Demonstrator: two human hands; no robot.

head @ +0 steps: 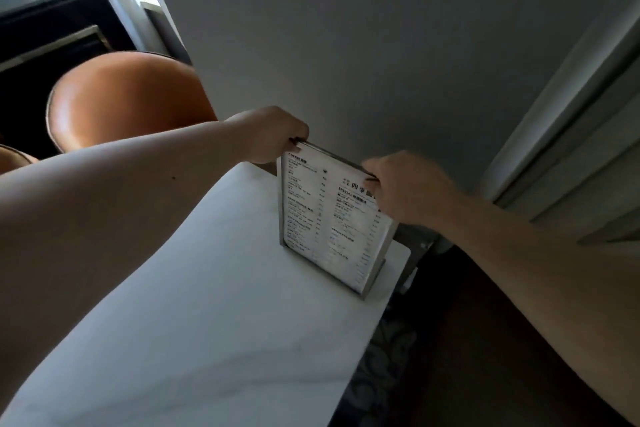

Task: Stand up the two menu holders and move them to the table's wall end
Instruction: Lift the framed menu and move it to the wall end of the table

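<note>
A menu holder [325,218] with a printed white menu in a metal frame stands upright on the white table [207,305], close to the grey wall [381,45]. My left hand [270,135] grips its top left corner. My right hand [405,187] grips its top right corner and covers part of the menu. Whether a second holder stands behind the front one, I cannot tell; only a thin dark edge shows along the top.
An orange chair [124,100] sits left of the table against the wall side. A door frame [571,107] runs down the right. Dark patterned floor [388,357] lies beyond the table's right edge.
</note>
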